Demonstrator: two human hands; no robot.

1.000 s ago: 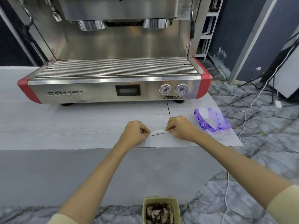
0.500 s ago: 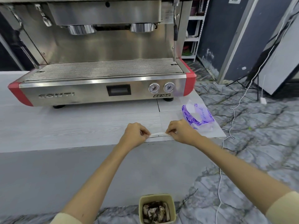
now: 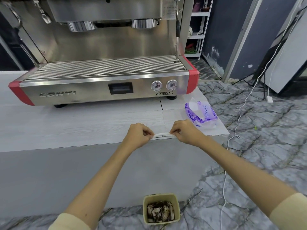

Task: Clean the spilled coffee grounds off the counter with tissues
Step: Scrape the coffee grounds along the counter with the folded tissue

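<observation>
A folded white tissue (image 3: 161, 135) lies stretched along the front edge of the pale wood-grain counter (image 3: 79, 128). My left hand (image 3: 137, 136) pinches its left end and my right hand (image 3: 185, 131) pinches its right end. What the fold holds is hidden. A purple pack of tissues (image 3: 201, 114) lies on the counter to the right, a white sheet sticking out of its slit. No loose coffee grounds show on the counter.
A steel and red espresso machine (image 3: 106, 77) fills the back of the counter. On the marble floor below stands a small beige bin (image 3: 161, 208) holding stained used tissues. White cables (image 3: 232, 135) trail over the floor at the right.
Both hands have drawn the tissue toward me, from mid-counter to the front edge. The camera has shifted, so the machine and tissue pack sit differently in view.
</observation>
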